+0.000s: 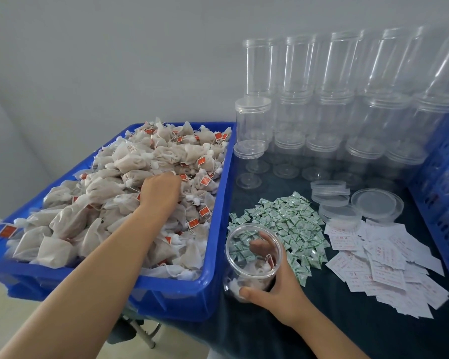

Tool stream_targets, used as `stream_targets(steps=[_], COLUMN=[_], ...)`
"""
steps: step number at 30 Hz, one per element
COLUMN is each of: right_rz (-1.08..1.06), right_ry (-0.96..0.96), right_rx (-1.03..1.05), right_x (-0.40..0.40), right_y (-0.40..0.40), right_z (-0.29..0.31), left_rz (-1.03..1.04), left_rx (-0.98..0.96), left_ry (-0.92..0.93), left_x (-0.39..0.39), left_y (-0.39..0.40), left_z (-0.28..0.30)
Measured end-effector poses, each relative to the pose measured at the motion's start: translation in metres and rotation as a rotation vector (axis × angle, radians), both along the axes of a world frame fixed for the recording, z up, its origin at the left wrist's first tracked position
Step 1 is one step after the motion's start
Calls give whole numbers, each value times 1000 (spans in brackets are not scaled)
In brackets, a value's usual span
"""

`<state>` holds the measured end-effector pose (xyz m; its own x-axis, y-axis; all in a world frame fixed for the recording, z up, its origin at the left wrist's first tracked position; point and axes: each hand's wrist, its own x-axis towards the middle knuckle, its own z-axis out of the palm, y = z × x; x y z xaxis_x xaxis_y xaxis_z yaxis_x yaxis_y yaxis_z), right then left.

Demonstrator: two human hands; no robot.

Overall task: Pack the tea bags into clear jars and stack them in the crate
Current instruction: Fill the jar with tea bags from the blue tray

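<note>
1. My left hand (pixel 161 189) reaches into the blue tub (pixel 218 255), knuckles up and fingers dug down among the heaped tea bags (pixel 130 161); whether it is grasping one I cannot tell, since the fingertips are buried.
2. My right hand (pixel 275 288) grasps an open clear jar (pixel 253 257) just right of the tub, thumb on the near wall and fingers wrapped round the far side, visible through the plastic.
3. The jar stands on the dark-covered bench (pixel 347 332) with a few tea bags lying at its bottom, one red-and-white string showing.
4. Just beyond my right hand, touching the jar's far side, lies a heap of small green-and-white sachets (pixel 283 224).
5. To the right of that hand, white printed slips (pixel 389 265) are scattered in a loose pile.
6. Farther out from the right hand, several clear lids (pixel 376 204) rest flat, some stacked.
7. Behind them, well beyond both hands, empty clear jars (pixel 329 99) stand in stacked rows against the wall, many capped.
8. At the far right edge, beyond my right hand, the side of a blue latticed crate (pixel 446 198) rises from the bench.
9. The tub overhangs the bench's left edge, under my left forearm.
</note>
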<state>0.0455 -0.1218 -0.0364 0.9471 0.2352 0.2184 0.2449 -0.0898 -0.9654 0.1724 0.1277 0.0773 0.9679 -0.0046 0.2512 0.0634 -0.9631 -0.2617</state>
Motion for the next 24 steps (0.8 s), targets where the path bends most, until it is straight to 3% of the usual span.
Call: stream_targets(steps=[12,19,24], right_rz=[6,0,0], right_ry=[17,12,10], right_rx=[-1,-5,-7], right_x=[1,2,1], right_y=[0,1,0], right_z=[-2,-3,-5], left_rz=[-187,-254,-341], left_rx=[-559,-757,-798], left_ry=[-138,-147,-135], left_x=[-15,-33,-52], left_y=[6,-1,-23], left_z=[34,64,77])
